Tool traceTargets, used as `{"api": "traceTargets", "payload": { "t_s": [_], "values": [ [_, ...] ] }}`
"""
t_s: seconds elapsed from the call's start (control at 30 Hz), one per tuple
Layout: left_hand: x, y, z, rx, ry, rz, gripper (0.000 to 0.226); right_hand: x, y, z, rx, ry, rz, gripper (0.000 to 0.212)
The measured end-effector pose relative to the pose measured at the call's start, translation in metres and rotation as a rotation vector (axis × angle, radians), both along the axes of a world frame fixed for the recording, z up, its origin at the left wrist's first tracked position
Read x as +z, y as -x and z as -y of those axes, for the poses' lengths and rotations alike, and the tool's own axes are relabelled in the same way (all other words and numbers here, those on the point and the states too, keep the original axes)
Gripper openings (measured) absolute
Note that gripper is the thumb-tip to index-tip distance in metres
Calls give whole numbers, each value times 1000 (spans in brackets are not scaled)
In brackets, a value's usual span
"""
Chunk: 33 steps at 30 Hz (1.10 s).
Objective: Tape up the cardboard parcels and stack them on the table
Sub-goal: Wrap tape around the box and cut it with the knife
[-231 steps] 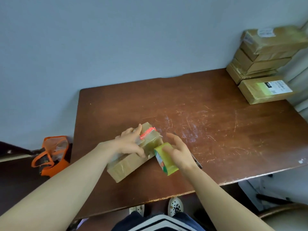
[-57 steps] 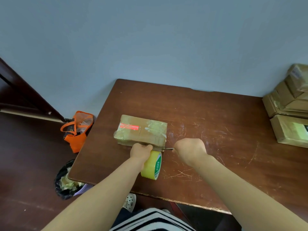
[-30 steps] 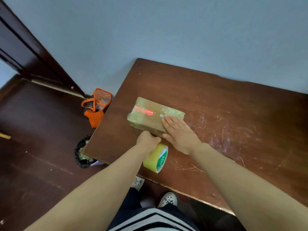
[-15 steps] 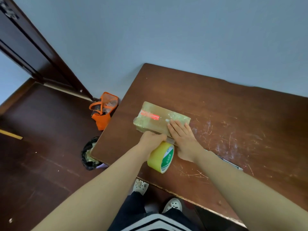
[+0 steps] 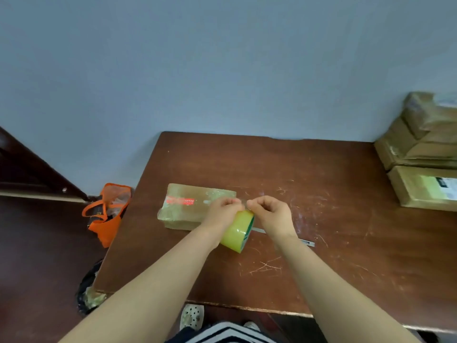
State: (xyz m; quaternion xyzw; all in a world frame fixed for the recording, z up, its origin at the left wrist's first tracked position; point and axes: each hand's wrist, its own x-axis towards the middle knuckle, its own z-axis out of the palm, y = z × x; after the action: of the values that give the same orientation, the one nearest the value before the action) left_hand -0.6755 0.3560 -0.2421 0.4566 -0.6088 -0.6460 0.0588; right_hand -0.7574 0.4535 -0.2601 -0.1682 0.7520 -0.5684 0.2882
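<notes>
A taped cardboard parcel [image 5: 188,205] with a red label lies flat on the brown table [image 5: 309,169], left of centre. My left hand [image 5: 223,212] grips a yellow tape roll [image 5: 238,231] lifted just in front of the parcel's right end. My right hand [image 5: 270,214] is curled beside it and pinches at the top of the roll, where the tape end is; the tape end itself is too thin to make out.
A stack of taped parcels [image 5: 425,137] stands at the table's far right, with one more parcel [image 5: 425,188] lying in front of it. A thin metal blade [image 5: 306,241] lies behind my right wrist. An orange bag [image 5: 108,214] and a bin [image 5: 87,297] are on the floor at left.
My right hand has lifted off the parcel's right end and closed on the roll's top. My left hand has raised the roll. The camera has swung right, bringing the stack into view.
</notes>
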Motion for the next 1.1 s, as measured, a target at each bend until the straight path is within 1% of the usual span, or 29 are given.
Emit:
{"api": "traceTargets", "payload": {
  "t_s": [0.03, 0.07, 0.1, 0.17, 0.2, 0.23, 0.33, 0.37, 0.4, 0.5, 0.63, 0.7, 0.77, 0.8, 0.83, 0.87, 0.9, 0.93, 1.0, 1.03, 1.1],
  "values": [
    [0, 5, -2, -36, 21, 1, 7, 3, 2, -2, -27, -10, -45, 23],
    [1, 9, -3, -75, 24, -1, 15, 6, 4, -3, -56, -21, -83, 21],
    [3, 13, -3, -113, -17, -20, 33, 9, 6, -6, -93, -32, -105, 18],
    [8, 18, -2, -148, -253, -72, 78, 13, 9, -13, -166, -26, -99, 9],
    [11, 21, -2, -156, -339, -83, 87, 15, 10, -16, -186, -23, -101, 6],
    [14, 24, -2, -170, -345, -87, 84, 17, 11, -19, -192, -26, -114, 6],
    [16, 31, -8, -210, -175, -69, 36, 25, 16, -24, -188, -54, -139, 18],
    [16, 33, -10, -211, -158, -75, 24, 27, 18, -25, -184, -64, -142, 22],
    [15, 34, -12, -213, -159, -89, 18, 29, 20, -26, -183, -71, -147, 25],
    [15, 38, -16, -203, -178, -120, 22, 33, 23, -30, -165, -104, -191, 29],
    [12, 47, -20, -198, -129, -71, 29, 36, 26, -33, -144, -165, -218, 23],
    [11, 50, -22, -190, -92, -60, 27, 39, 28, -34, -133, -202, -211, 21],
    [10, 51, -22, -184, -75, -60, 21, 43, 28, -36, -124, -162, -168, 19],
    [10, 52, -23, -185, -67, -52, 19, 44, 29, -37, -112, -116, -131, 34],
    [9, 52, -24, -189, -59, -39, 19, 44, 31, -39, -97, -91, -92, 58],
    [9, 52, -24, -190, -59, -29, 18, 43, 33, -40, -78, -100, -68, 73],
    [8, 52, -25, -188, -65, -23, 18, 43, 33, -41, -59, -113, -69, 74],
    [7, 53, -26, -180, -68, -25, 17, 42, 33, -40, -45, -116, -86, 60],
    [7, 56, -25, -166, -45, -20, 17, 39, 32, -38, -53, -158, -123, 23],
    [7, 57, -24, -163, -28, -13, 17, 37, 32, -38, -70, -162, -130, 15],
    [6, 58, -23, -158, -16, -13, 17, 34, 32, -38, -95, -148, -137, 8]
  ]
}}
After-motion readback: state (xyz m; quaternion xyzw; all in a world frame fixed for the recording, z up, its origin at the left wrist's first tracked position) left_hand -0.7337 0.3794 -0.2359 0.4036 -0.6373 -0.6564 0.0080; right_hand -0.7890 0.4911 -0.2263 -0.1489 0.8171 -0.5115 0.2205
